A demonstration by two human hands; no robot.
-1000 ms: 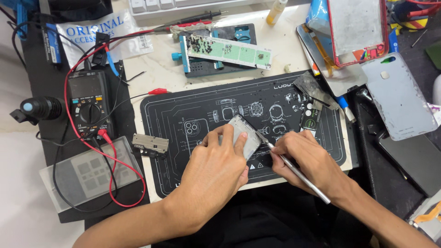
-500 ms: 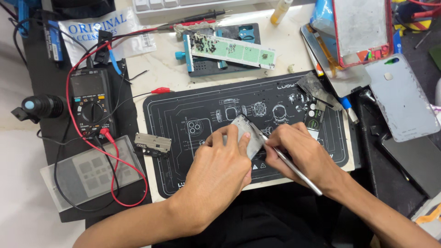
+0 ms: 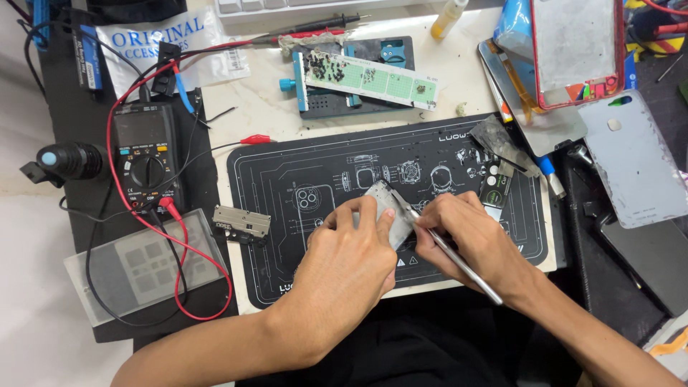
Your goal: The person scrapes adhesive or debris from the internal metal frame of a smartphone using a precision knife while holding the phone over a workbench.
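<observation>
Hands meet over the middle of a black work mat printed with white outlines. The left hand pins a small grey metal plate flat on the mat, fingers curled and pressed on its near edge, so the plate shows only past the fingertips. Its long axis seems to run on a slant, from the far left down toward the near right, though the hand hides much of it. The right hand is closed in a pen grip around a thin metal tool. That tool lies on a diagonal: its tip points up and left, touching the plate's right edge, and its back end sticks out past the wrist toward the near right.

Just left of the left hand, at the mat's edge, lies a small metal bracket. A multimeter with red and black leads sits well to the left, and a green circuit board in a blue holder lies beyond the mat.
</observation>
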